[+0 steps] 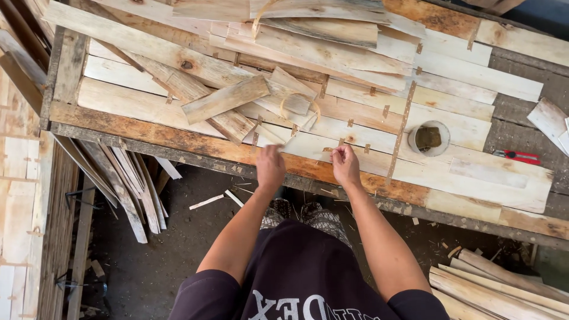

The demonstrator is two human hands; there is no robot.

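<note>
Right hand (345, 166): fingers pinched on a thin wood sliver (329, 149) — it looks like a splint, too small to be sure.
Left hand (271, 168): curled, knuckles up at the workbench (178, 133) near edge; whether it holds anything, I cannot tell.
Sliver: over pale planks (462, 127), just between both hands.
Round tin (428, 138): right, well apart.
Red cutter (517, 156): far right.

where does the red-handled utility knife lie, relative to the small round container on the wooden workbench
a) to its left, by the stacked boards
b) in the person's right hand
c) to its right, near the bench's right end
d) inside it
c: the red-handled utility knife lies on the bench to the right of the small round container, apart from both hands.
</note>
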